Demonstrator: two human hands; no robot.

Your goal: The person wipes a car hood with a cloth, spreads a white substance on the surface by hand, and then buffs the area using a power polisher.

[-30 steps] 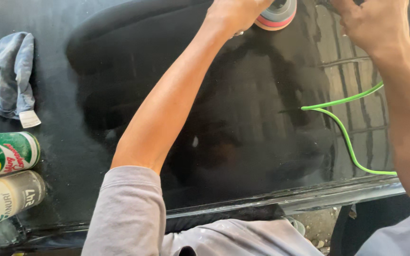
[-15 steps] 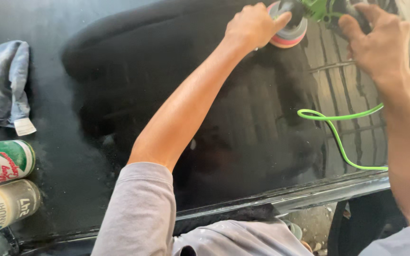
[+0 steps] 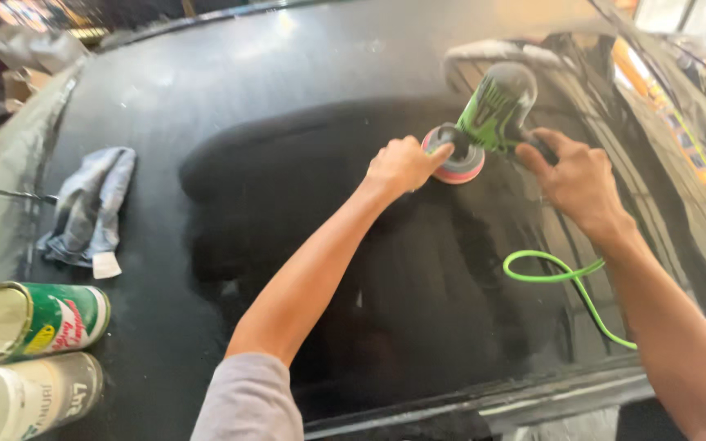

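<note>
Both hands' grip holds the green polisher [image 3: 496, 106], its pink-edged pad [image 3: 455, 163] flat on black paint.

Hands [image 3: 492, 167] on polisher [image 3: 492, 110] — (black panel [image 3: 230, 90])

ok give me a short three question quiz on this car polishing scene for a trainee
1. True or false: the left hand rests on the head of the green handheld polishing machine, by its round pink and grey pad.
2. What lies on the glossy black car panel beyond the green open-topped tin can?
   A. crumpled grey cloth
   B. yellow sponge
   C. red brush
3. Fill in: the right hand grips the machine's rear, and a bright ____ cable loops beside that forearm.

Key: 1 true; 2 A; 3 green
</note>
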